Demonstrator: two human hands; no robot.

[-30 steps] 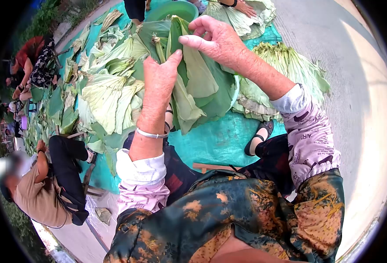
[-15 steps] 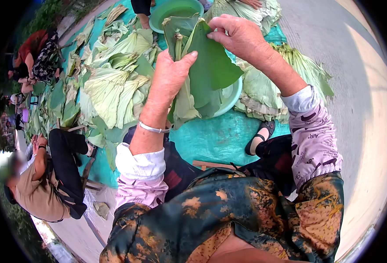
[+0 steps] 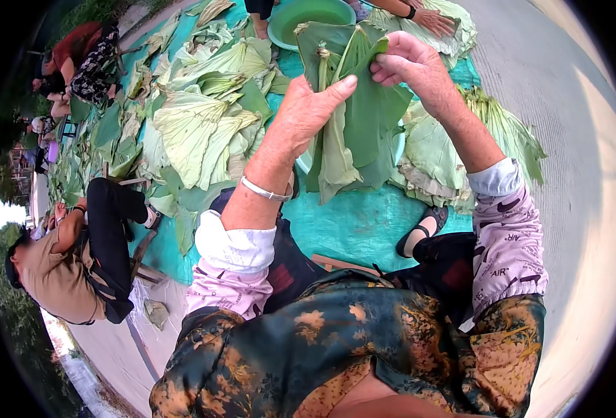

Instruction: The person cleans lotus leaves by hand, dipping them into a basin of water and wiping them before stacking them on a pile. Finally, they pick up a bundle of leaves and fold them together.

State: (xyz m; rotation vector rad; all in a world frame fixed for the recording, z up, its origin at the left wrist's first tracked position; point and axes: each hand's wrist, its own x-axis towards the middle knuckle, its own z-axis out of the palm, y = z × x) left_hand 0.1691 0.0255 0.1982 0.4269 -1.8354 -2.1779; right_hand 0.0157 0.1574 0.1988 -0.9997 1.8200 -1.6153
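Observation:
A folded green lotus leaf [image 3: 367, 115] is held up in front of me, its short stalk end near the top left. My left hand [image 3: 315, 108] is closed round its left side, with the thumb pressed across the folds. At the upper right edge, my right hand [image 3: 416, 70] pinches the leaf between thumb and fingers. Behind the leaf shows the rim of a pale green basin [image 3: 399, 143], mostly hidden. Just right of it lies a stack of lotus leaves [image 3: 437, 150] with stalk ends gathered at the top.
A teal tarp [image 3: 350, 226] bears a wide spread of lotus leaves [image 3: 196, 132] on the left. Beyond are a green basin [image 3: 311, 14] and another person's hand [image 3: 433, 22] on a leaf pile. A seated person [image 3: 71, 272] is at left; a wooden stool edge [image 3: 339, 263] shows below me.
The leaf's right edge is now folded further inward by my right hand, while my left hand keeps its hold. My view has shifted slightly. The other person's hand reaches further into view.

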